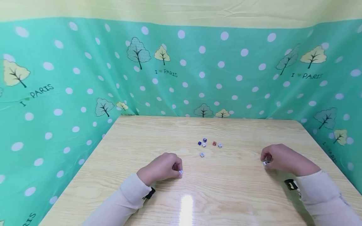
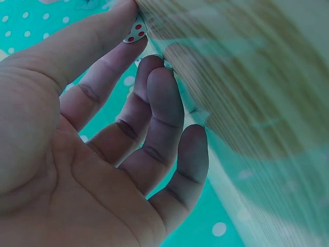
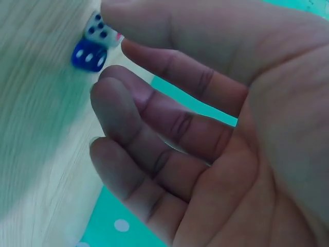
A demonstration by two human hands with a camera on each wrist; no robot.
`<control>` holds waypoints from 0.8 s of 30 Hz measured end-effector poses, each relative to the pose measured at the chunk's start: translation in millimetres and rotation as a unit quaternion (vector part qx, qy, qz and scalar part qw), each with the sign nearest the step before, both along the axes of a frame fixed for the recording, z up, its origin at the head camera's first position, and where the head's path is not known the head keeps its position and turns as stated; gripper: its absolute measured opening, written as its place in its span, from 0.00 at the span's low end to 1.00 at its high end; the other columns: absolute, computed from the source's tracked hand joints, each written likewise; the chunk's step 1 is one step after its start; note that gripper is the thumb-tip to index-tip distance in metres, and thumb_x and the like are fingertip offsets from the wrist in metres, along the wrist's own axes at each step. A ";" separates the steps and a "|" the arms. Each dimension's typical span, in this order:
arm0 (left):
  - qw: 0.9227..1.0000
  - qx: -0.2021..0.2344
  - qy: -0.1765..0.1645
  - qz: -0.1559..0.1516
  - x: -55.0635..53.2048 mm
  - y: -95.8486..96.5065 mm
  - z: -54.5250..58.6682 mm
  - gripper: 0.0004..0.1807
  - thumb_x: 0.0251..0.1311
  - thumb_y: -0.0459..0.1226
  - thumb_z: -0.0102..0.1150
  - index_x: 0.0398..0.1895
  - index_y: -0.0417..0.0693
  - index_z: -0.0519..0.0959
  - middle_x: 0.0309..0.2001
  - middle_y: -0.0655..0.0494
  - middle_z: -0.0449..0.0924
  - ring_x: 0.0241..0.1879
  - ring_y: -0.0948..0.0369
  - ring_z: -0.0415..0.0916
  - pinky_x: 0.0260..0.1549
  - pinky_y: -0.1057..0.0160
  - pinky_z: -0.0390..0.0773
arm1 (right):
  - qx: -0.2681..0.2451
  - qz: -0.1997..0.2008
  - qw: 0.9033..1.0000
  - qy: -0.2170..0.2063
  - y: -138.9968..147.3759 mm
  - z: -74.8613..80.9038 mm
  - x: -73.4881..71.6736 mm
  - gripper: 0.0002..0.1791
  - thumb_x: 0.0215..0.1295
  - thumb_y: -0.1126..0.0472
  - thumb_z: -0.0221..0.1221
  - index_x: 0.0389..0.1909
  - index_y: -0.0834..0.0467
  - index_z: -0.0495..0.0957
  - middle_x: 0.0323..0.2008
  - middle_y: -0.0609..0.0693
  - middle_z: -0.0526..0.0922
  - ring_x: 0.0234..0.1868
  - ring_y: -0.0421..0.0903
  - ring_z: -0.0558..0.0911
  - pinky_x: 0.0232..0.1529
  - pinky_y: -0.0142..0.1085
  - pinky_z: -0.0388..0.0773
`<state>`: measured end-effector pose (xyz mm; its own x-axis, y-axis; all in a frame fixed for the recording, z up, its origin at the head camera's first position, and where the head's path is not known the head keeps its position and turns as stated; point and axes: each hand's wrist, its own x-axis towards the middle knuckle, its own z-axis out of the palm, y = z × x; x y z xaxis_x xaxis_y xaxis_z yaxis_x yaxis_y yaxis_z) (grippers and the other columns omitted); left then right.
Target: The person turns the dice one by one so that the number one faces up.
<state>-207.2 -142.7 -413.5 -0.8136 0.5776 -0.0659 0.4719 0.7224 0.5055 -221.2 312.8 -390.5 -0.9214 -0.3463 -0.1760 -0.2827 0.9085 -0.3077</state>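
Note:
My left hand [image 1: 162,168] pinches a white die [image 2: 136,31] between thumb and index finger, low over the wooden table; red pips show on it in the left wrist view. Its other fingers curve loosely beside the tabletop. Far to the right, my right hand [image 1: 285,159] has its thumb and index fingertip around a white die [image 3: 103,29] with dark pips. A blue die [image 3: 89,55] with white pips sits right against that one, outside the fingertips. The remaining right fingers are bent and hold nothing.
Past the hands, near the table's middle, lie several dice: a red die [image 1: 214,143], a larger dark blue die [image 1: 205,140], a small blue die [image 1: 199,143] and white dice, one white die [image 1: 202,155] nearer me. A green dotted curtain [image 1: 169,94] surrounds the wooden table [image 1: 226,194].

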 end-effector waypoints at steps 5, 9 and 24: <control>1.000 0.003 0.002 -0.003 -1.7 1.9 -2.3 0.10 0.56 0.38 0.77 0.24 0.58 0.82 0.25 0.68 0.77 0.28 0.68 0.71 0.30 0.67 0.74 | 0.000 0.010 1.000 0.014 -9.0 1.1 -4.9 0.12 0.55 0.60 0.76 0.37 0.53 0.84 0.35 0.46 0.82 0.36 0.44 0.76 0.39 0.43 0.76; 1.000 -0.005 -0.002 0.002 -1.6 1.1 -3.5 0.11 0.57 0.39 0.77 0.24 0.60 0.82 0.26 0.68 0.77 0.29 0.68 0.71 0.30 0.67 0.74 | -0.008 0.025 0.999 0.018 -22.2 -0.8 -15.7 0.10 0.57 0.60 0.75 0.38 0.53 0.85 0.36 0.46 0.84 0.37 0.43 0.78 0.40 0.43 0.78; 1.000 0.003 0.003 -0.007 -1.2 0.4 -4.0 0.10 0.57 0.38 0.77 0.25 0.57 0.83 0.25 0.69 0.77 0.27 0.69 0.71 0.29 0.68 0.74 | -0.032 0.056 0.997 0.036 -66.9 -6.8 -44.1 0.11 0.59 0.61 0.73 0.41 0.56 0.85 0.36 0.47 0.84 0.38 0.43 0.79 0.44 0.42 0.78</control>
<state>-208.4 -142.3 -417.5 -0.8063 0.5887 -0.0576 0.4847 0.7133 0.5063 -265.3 245.9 -397.3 -0.8856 -0.4566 -0.0848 -0.4051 0.8489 -0.3394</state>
